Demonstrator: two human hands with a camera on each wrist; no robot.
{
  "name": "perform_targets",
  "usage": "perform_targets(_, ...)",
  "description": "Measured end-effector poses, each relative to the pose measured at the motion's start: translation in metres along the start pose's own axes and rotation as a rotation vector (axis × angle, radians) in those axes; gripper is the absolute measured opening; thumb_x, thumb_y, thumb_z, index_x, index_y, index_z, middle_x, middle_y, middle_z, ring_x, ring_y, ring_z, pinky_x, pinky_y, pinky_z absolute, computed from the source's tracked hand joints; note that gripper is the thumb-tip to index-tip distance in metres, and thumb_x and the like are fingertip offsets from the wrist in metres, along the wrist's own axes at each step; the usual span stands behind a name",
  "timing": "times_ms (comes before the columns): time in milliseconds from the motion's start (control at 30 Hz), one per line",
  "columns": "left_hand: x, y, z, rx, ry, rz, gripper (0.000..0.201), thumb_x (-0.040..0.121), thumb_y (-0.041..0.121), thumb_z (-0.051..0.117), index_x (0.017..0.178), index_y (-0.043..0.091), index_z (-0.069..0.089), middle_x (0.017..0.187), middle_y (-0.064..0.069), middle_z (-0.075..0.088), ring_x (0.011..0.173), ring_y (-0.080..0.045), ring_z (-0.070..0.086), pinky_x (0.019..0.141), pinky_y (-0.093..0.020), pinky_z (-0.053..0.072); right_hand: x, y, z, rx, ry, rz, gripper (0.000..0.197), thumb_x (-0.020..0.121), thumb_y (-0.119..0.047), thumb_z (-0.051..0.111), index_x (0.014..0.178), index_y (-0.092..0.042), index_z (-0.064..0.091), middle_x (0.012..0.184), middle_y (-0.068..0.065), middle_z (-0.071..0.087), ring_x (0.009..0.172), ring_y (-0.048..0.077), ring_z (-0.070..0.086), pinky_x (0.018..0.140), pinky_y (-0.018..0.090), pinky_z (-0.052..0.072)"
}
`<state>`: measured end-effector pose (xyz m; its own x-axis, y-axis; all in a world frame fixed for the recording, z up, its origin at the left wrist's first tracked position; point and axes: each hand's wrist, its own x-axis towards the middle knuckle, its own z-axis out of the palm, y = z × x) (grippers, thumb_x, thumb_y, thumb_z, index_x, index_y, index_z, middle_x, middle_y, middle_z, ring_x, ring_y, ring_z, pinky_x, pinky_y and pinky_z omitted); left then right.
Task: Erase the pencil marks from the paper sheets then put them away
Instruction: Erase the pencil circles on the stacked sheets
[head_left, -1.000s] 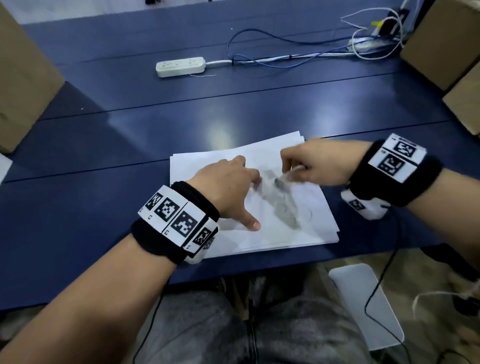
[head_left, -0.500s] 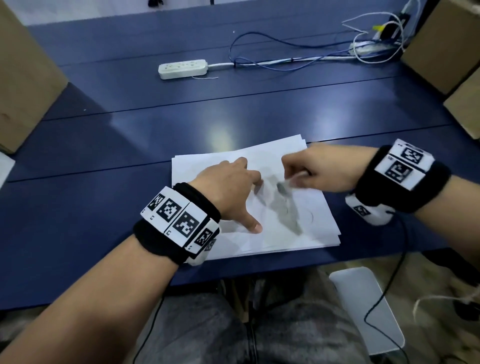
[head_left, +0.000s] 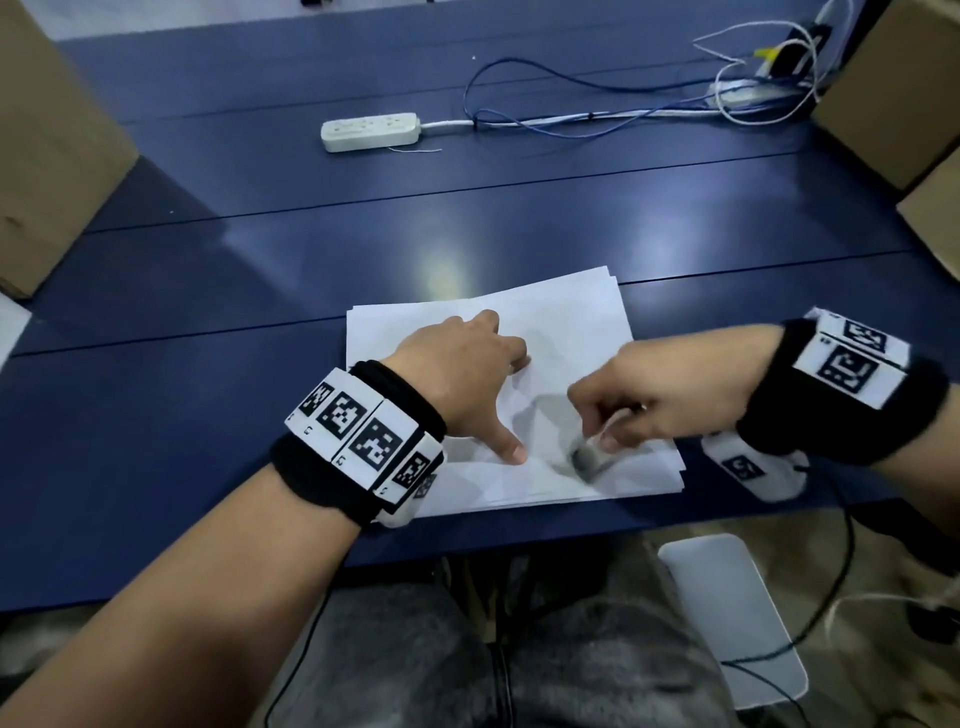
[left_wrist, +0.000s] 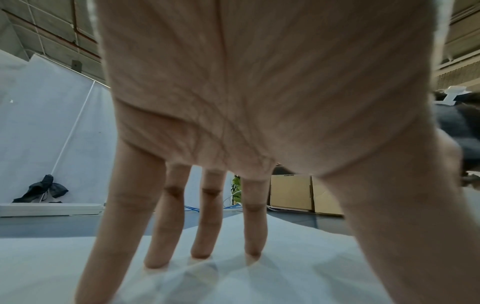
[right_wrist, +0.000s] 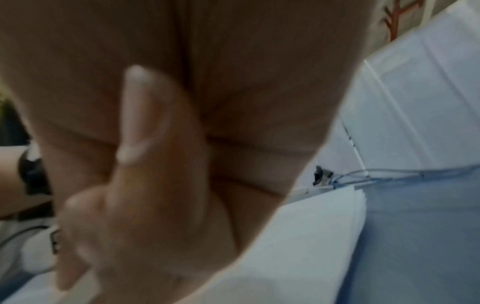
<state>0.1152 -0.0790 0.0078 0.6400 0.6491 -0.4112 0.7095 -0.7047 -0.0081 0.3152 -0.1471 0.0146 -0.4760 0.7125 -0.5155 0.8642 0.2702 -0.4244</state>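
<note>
The left hand (head_left: 462, 374) stands on straight, spread fingertips (left_wrist: 200, 254); the right hand (head_left: 644, 395) is curled, fingers pointing down, forearms angled inward.

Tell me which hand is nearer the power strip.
Left. The left hand presses the paper stack almost straight below the power strip; the right hand sits further right.

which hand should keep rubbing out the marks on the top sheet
Right. The right hand already pinches the eraser, whose tip is down on the paper sheets. The left hand is spread flat with fingertips pressing the stack steady.
</note>
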Motion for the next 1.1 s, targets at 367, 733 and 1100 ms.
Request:
perform_targets(367,0.001,0.000,0.000,-0.017,-0.008,-0.003,0.097,0.051,0.076,0.078,0.134,0.037,0.048,0.116,0.007,0.044,0.102,-0.019,0.051,0.075,-0.035,0.047,-0.001,0.008,0.000,-0.005,0.079,0.009,0.005,0.089,-0.027,0.065,0.091,-0.025,0.060,0.079,-0.009,0.067,0.073,0.007,0.058,0.063,0.020,0.044)
perform_targets(733,0.001,0.002,-0.002,-0.014,-0.019,-0.006,0.098,0.052,0.074,0.079,0.136,0.035,0.047,0.120,0.005,0.044,0.106,-0.022,0.052,0.080,-0.037,0.049,-0.003,0.011,-0.003,-0.018,0.121,-0.010,0.007,0.090,-0.029,0.065,0.088,-0.024,0.060,0.075,-0.008,0.065,0.068,0.007,0.055,0.063,0.021,0.044)
perform_targets(1100,0.000,0.003,-0.003,-0.011,-0.026,-0.013,0.096,0.052,0.074,0.079,0.133,0.034,0.048,0.118,0.004,0.044,0.107,-0.023,0.052,0.085,-0.039,0.051,0.002,0.011,-0.002,-0.037,0.175,-0.011,0.005,0.090,-0.029,0.063,0.090,-0.026,0.059,0.079,-0.012,0.065,0.071,0.002,0.055,0.066,0.021,0.045)
